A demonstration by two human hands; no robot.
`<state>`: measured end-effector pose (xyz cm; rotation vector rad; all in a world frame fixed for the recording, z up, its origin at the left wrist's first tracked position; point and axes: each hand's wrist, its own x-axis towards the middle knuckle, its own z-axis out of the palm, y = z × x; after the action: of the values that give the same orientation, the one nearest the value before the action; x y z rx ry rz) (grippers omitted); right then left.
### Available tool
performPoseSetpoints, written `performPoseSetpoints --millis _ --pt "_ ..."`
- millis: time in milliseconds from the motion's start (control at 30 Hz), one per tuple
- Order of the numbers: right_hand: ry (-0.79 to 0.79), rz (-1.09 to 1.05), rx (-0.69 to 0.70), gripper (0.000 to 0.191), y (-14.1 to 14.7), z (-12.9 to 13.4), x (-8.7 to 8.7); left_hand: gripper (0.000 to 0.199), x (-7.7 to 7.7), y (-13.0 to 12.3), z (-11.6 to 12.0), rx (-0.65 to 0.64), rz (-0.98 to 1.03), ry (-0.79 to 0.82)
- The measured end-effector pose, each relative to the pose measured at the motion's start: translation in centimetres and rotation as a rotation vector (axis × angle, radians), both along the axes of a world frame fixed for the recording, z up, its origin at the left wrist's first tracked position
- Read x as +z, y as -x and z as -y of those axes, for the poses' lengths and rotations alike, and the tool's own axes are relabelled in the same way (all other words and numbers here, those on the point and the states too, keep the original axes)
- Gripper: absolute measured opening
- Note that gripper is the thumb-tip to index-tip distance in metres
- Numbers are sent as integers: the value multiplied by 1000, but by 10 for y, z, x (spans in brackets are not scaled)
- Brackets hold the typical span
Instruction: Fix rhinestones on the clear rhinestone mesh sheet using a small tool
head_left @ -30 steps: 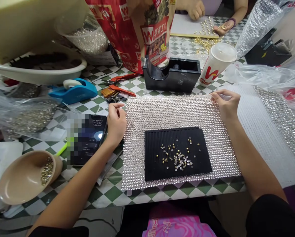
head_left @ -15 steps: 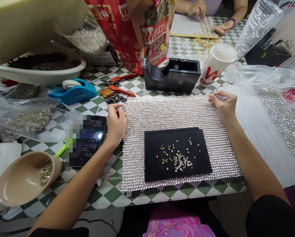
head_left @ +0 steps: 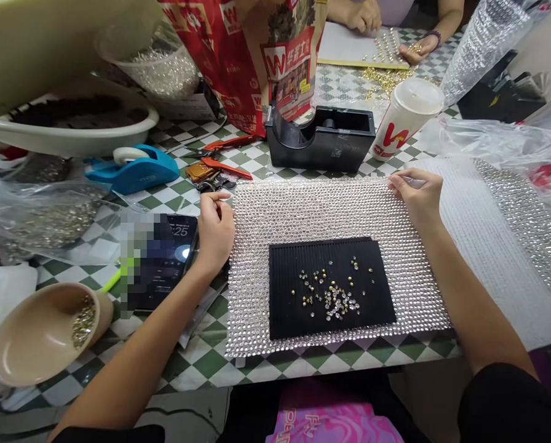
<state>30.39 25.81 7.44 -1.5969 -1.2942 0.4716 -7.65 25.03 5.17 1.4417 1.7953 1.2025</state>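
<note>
A sheet of rows of rhinestones (head_left: 312,209) lies on the checkered table. On its lower middle rests a black ridged tray (head_left: 285,277) with several loose stones (head_left: 340,301) scattered over it. My left hand (head_left: 216,231) is closed at the sheet's upper left edge, fingertips pressed to the corner. My right hand (head_left: 418,194) pinches the sheet's upper right corner between thumb and fingers. A phone (head_left: 169,264) lies left of the sheet, close to my left wrist.
Behind the sheet stand a black tape dispenser (head_left: 321,141), a lidded cup (head_left: 407,117) and a red paper bag (head_left: 238,61). Orange-handled pliers (head_left: 227,166), a blue dispenser (head_left: 137,169) and a beige bowl (head_left: 35,332) are leftward. Across the table, another person's hands handle gold beads.
Both my hands keep their hold on the sheet, with almost no movement. The other person's hand at the back has shifted slightly left.
</note>
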Motion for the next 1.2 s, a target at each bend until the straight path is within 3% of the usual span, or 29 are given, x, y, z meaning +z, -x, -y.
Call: performPoseSetpoints --millis 500,933,1200 --pt "6 15 -56 8 -2 1 -1 19 0 -1 -2 1 -7 -10" --pt "-16 23 -26 7 -2 3 -1 18 1 -1 -1 1 -13 -10" --pt "-17 -11 -91 7 -5 4 -1 18 2 -1 0 -4 -14 -9"
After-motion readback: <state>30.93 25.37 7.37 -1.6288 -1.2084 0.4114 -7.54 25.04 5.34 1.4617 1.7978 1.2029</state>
